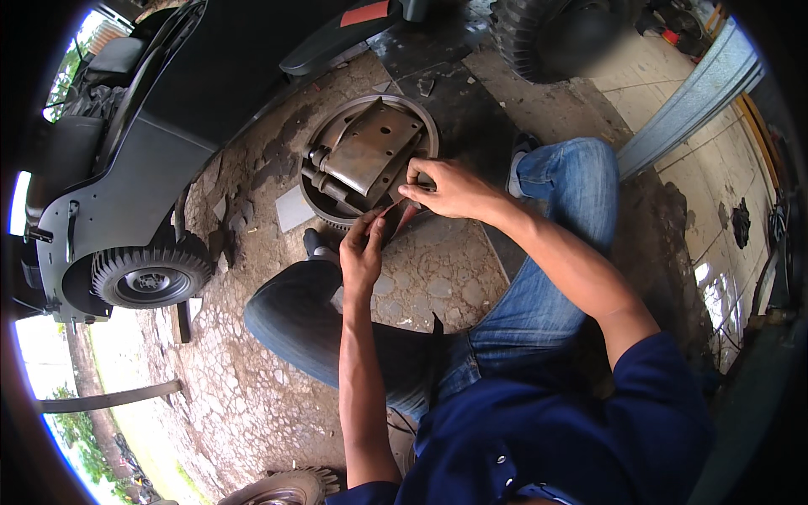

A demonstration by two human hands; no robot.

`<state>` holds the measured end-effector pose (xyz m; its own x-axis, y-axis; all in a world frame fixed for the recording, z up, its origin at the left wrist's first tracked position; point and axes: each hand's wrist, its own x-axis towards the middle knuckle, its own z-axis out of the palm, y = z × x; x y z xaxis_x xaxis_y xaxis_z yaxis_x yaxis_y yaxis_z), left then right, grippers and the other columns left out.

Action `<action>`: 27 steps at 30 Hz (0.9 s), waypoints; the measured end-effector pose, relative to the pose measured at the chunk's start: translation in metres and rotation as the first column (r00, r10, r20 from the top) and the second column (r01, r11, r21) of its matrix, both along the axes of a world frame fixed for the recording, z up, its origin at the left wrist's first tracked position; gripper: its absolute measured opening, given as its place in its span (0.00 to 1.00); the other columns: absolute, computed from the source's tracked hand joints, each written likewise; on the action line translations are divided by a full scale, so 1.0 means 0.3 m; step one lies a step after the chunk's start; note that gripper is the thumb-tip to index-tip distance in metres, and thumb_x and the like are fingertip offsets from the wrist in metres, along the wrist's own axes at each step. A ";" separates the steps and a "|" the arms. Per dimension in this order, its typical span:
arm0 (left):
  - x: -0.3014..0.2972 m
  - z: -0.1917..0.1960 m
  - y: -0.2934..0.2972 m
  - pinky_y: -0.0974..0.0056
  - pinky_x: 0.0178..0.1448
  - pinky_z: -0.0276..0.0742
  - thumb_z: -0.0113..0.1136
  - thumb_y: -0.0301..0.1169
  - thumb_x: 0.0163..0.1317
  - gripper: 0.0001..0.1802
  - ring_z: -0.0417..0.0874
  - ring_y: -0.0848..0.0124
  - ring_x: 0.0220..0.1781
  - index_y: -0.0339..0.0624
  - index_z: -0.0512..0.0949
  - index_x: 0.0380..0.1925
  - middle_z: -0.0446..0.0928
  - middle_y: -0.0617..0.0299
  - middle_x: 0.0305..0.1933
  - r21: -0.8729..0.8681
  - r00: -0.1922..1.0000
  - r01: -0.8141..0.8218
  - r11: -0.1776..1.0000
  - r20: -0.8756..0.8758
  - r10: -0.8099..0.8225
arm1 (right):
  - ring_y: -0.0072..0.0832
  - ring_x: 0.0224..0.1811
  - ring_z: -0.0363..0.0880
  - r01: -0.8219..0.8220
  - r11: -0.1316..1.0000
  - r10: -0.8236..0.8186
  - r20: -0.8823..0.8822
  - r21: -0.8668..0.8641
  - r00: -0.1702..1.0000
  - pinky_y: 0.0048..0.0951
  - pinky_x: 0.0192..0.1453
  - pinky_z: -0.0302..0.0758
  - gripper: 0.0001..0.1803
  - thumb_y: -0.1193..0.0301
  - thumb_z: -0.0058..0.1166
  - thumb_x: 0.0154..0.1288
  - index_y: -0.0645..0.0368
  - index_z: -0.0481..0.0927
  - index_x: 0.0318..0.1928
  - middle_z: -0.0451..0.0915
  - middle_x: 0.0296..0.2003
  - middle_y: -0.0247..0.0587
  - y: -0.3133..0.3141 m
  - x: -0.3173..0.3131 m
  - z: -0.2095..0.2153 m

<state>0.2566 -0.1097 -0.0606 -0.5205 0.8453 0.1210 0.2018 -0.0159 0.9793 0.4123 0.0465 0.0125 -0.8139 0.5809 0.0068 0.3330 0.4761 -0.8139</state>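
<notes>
Nearest the lens, left hand (pixel 362 251) fingers (pixel 370 224) pinch the lower end of a thin reddish strip (pixel 392 215), just below the round brake drum assembly (pixel 369 158). Right hand (pixel 450 187) fingers (pixel 414 192) grip the strip's upper end, touching the drum's lower right rim. That drum lies flat on the cracked stone floor (pixel 252 370), a rusty plate (pixel 370 145) across its middle. Denim-clad knees (pixel 572 168) flank it. Left of the drum stands a grey vehicle (pixel 126 202) with a small tyre (pixel 151 278).
</notes>
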 end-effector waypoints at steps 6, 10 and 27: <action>0.022 0.028 0.003 0.74 0.49 0.72 0.57 0.30 0.69 0.13 0.76 0.80 0.42 0.32 0.79 0.48 0.81 0.66 0.38 -0.001 0.999 -0.039 0.999 -0.017 0.039 | 0.40 0.47 0.80 0.026 0.999 -0.023 0.079 -0.031 0.997 0.39 0.48 0.74 0.22 0.58 0.66 0.58 0.57 0.74 0.45 0.80 0.46 0.51 -0.006 -0.017 -0.043; 0.017 0.041 -0.004 0.76 0.43 0.69 0.57 0.31 0.69 0.13 0.74 0.83 0.38 0.34 0.80 0.48 0.80 0.68 0.37 -0.012 0.998 -0.057 0.998 -0.032 0.056 | 0.42 0.52 0.79 0.005 0.999 -0.004 -0.036 0.048 0.999 0.40 0.53 0.73 0.27 0.60 0.69 0.55 0.55 0.73 0.52 0.79 0.52 0.50 -0.004 -0.009 -0.094; 0.000 0.070 -0.019 0.75 0.49 0.70 0.57 0.29 0.69 0.11 0.75 0.82 0.42 0.36 0.78 0.47 0.79 0.67 0.41 0.007 0.935 -0.006 1.000 0.353 0.003 | 0.25 0.41 0.81 -0.144 0.971 0.115 -0.151 -0.193 0.982 0.31 0.48 0.74 0.18 0.56 0.56 0.68 0.58 0.81 0.46 0.84 0.36 0.40 0.007 -0.038 -0.088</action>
<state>0.2567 -0.1152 -0.0398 -0.5349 0.8424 -0.0649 -0.1572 -0.0238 0.9873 0.4008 0.0485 -0.0138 -0.8817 0.4714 0.0177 0.1571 0.3288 -0.9312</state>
